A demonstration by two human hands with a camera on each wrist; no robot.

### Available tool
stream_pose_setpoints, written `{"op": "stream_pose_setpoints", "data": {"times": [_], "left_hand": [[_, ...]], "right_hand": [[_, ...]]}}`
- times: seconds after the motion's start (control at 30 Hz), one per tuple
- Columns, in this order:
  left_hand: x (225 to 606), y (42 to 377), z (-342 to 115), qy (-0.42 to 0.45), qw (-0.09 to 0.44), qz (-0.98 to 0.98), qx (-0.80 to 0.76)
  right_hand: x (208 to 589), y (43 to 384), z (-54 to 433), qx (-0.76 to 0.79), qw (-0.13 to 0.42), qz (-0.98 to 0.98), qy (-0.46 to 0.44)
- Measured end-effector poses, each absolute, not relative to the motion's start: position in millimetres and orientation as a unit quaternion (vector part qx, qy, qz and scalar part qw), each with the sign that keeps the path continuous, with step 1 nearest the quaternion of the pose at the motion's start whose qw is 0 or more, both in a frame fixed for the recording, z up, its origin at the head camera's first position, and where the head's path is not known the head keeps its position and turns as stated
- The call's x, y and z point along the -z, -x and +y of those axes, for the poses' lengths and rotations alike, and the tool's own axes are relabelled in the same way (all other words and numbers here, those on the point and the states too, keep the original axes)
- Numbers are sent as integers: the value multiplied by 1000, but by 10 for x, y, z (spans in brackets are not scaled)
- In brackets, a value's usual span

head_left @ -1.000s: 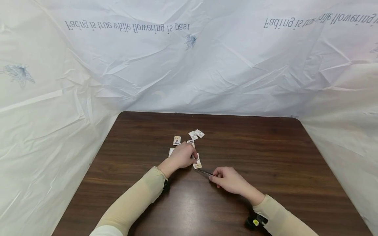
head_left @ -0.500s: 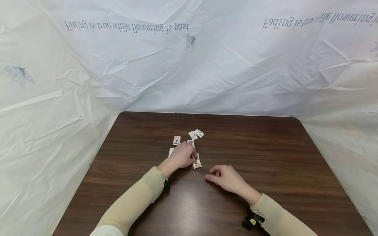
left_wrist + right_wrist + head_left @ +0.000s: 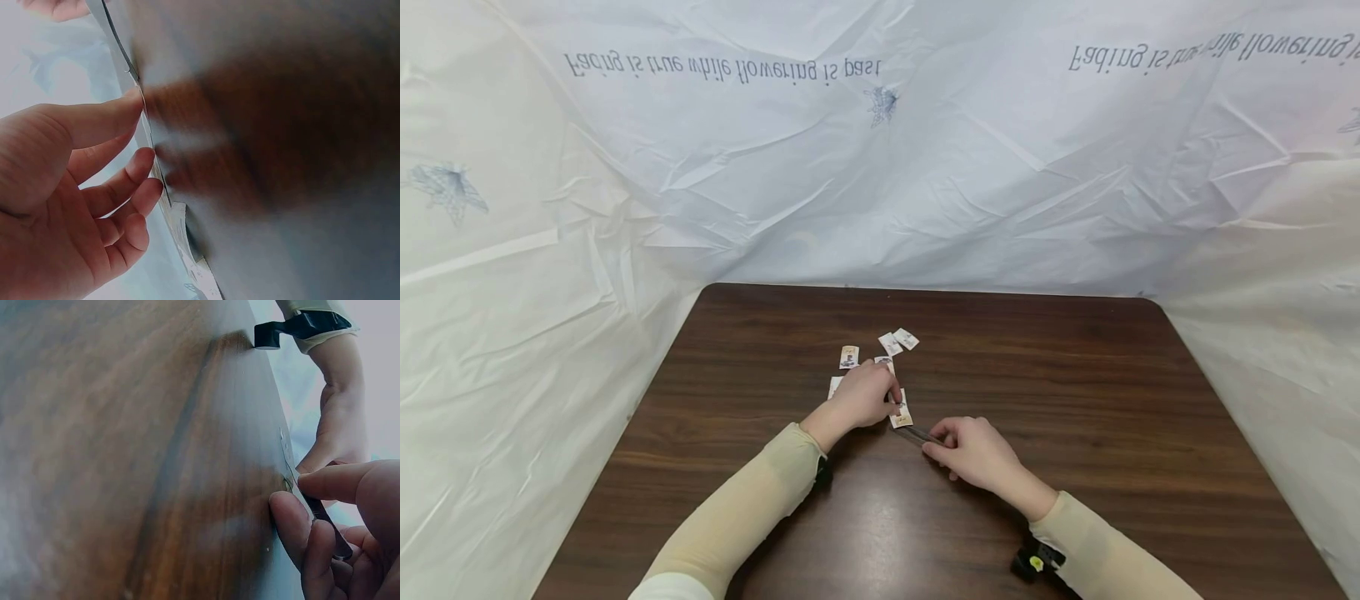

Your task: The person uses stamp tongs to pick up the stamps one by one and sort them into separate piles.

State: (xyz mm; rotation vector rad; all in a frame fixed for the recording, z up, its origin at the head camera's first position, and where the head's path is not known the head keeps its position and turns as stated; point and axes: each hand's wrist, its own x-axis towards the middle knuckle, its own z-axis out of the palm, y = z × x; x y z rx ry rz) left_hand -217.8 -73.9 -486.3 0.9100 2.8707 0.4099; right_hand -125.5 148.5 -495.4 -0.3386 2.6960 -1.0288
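Observation:
In the head view my left hand (image 3: 863,393) rests over a small printed paper card (image 3: 901,417), and the fingertips touch it. The left wrist view has the thumb and fingers (image 3: 142,161) of that hand spread along the tabletop, loosely bent. My right hand (image 3: 976,452) pinches dark metal tweezers (image 3: 917,434) between thumb and fingers. Their thin tips lie at the near edge of the same card; whether they grip it is too small to tell. From the right wrist, the tweezers (image 3: 325,520) show between the fingers, with the left hand just beyond.
Behind the left hand lie more small cards: one with an orange top (image 3: 849,357), a white pair (image 3: 898,341) and one partly covered (image 3: 835,386). The brown wooden table (image 3: 1075,375) meets a white printed sheet (image 3: 880,192) at its far edge.
My right hand has shifted slightly left and away from me with the tweezers, their tips staying by the card. The left hand has kept its place.

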Motion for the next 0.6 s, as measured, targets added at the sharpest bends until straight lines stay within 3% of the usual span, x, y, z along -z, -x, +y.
{"op": "stream_pose_setpoints", "data": {"times": [0.23,0.6], "left_hand": [[4854,2172,-740,-296,47,945,-131],[4867,2182,-737,-293,43,946,-131]], "right_hand": [[4959,1264,1463,318,74,939,112],[4993,1214,1478,362,56,924,106]]}}
